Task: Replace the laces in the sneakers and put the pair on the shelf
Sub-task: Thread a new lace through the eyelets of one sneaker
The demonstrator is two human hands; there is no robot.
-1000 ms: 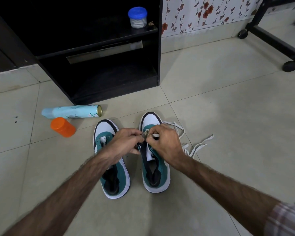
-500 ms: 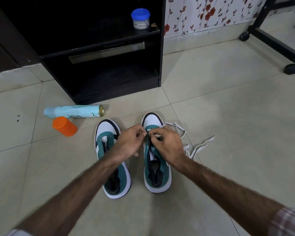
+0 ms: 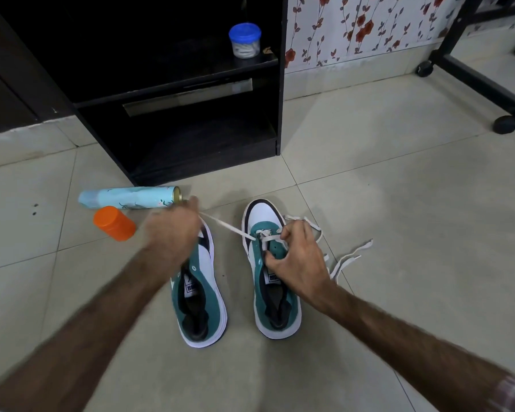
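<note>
Two teal-and-white sneakers stand side by side on the tiled floor, toes pointing away from me. My left hand (image 3: 173, 230), blurred, hovers over the toe of the left sneaker (image 3: 201, 295) and pinches one end of a white lace (image 3: 229, 227), drawn taut from the front eyelets of the right sneaker (image 3: 272, 281). My right hand (image 3: 295, 257) grips the eyelet area of the right sneaker. The rest of the lace (image 3: 348, 257) lies loose on the floor to the right of that shoe.
A black open shelf unit (image 3: 191, 93) stands ahead, with a blue-lidded jar (image 3: 245, 40) on its upper shelf. A light blue spray can (image 3: 131, 197) and an orange-capped container (image 3: 115, 223) lie on the floor to the left. A black wheeled frame (image 3: 473, 72) stands at the far right.
My left hand has swung left and away from the right sneaker, pulling the lace end out taut through the eyelet. My right hand stayed on the right sneaker.
</note>
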